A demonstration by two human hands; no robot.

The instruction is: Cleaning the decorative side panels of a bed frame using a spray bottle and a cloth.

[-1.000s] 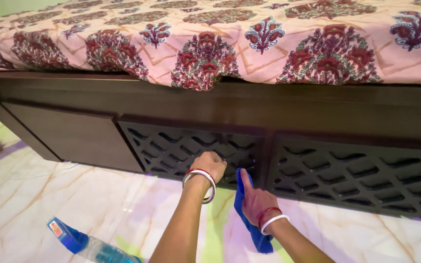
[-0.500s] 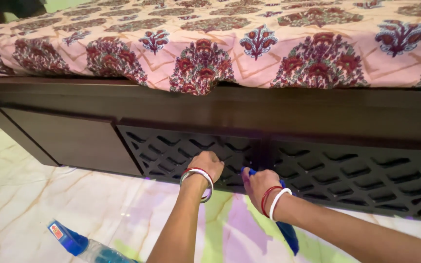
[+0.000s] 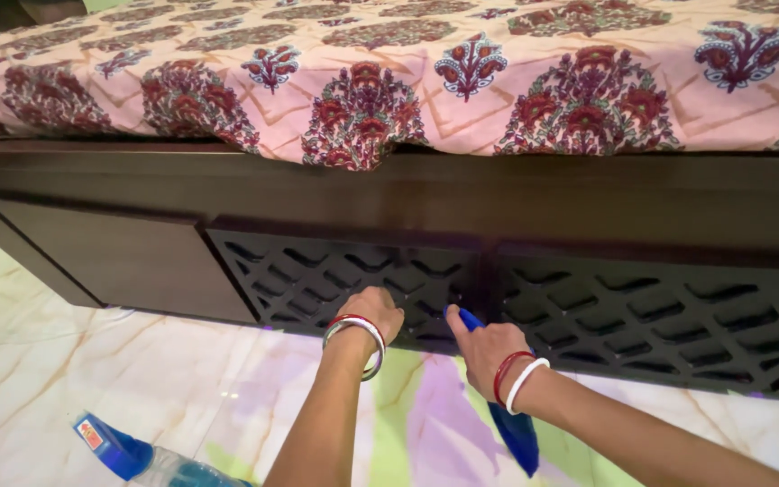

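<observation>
Fingers of right hand [image 3: 487, 347] clenched round blue cloth [image 3: 511, 424], pressed against dark lattice panel [image 3: 344, 280] of bed base; left hand [image 3: 373, 311] curled against same panel, grip unclear. Cloth soft, light, limp, likely best bunched mid-fold. Spray bottle [image 3: 137, 455] on floor, left of panel.

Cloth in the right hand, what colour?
Blue. The cloth hangs from the right hand at the lattice panel; head view.

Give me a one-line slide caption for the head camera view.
Right hand presses a blue cloth to the bed's dark lattice panel; left hand grips the lattice beside it.
</observation>
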